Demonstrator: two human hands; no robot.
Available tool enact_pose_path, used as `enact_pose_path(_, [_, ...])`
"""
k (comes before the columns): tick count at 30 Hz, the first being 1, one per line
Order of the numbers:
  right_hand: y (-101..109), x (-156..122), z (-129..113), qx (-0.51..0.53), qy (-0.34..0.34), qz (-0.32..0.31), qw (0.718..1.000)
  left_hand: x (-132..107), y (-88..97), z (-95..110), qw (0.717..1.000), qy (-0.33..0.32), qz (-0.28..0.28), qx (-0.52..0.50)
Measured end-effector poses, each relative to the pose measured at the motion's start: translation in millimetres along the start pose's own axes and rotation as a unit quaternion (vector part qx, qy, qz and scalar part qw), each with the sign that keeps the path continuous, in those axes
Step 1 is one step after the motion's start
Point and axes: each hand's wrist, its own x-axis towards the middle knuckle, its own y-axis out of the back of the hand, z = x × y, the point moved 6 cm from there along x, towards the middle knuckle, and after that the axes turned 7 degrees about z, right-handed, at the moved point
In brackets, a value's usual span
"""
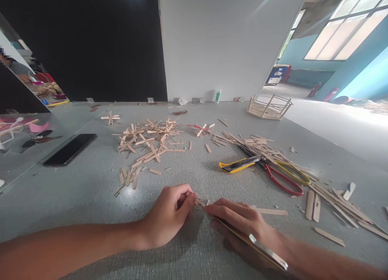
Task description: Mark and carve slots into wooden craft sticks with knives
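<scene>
Low over the grey table, my left hand (174, 211) is closed, pinching a small piece of wooden stick (188, 194) between thumb and forefinger. My right hand (239, 219) is wrapped round a slim cutter knife (268, 253) with a shiny metal part at its rear end. The knife's tip meets or nearly meets the wooden piece; exact contact is too small to tell. Just beyond my right hand lies a loose popsicle stick (273, 211). Further ahead are a yellow cutter (239, 165) and scissors (285, 183) with red and yellow handles.
Ahead, crossed stick pieces (148, 136) form a heap. More popsicle sticks (336, 203) lie to the right. A black phone (70, 149) rests at left. Near the upright panel (218, 41) stand a small bottle (218, 96) and a stick-built frame (269, 107). Someone sits far left.
</scene>
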Motion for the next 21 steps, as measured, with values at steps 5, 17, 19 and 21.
enact_pose_path(5, [2.0,3.0,-2.8,-0.001,0.011,0.002,1.0,-1.2,0.1,1.8,1.0,0.006,0.002,-0.011])
enact_pose_path(17, [5.8,0.3,-1.7,0.001,-0.036,0.039,0.999,-1.8,0.5,-0.7,0.999,0.029,-0.004,-0.041])
enact_pose_path(19, [6.7,0.4,-1.9,0.004,-0.031,0.037,0.999,-1.9,0.8,0.0,0.999,0.023,-0.003,-0.047])
enact_pose_path(21, [7.6,0.2,-1.7,0.002,-0.025,0.034,0.999,-2.1,0.9,-0.3,0.998,0.019,-0.002,-0.053])
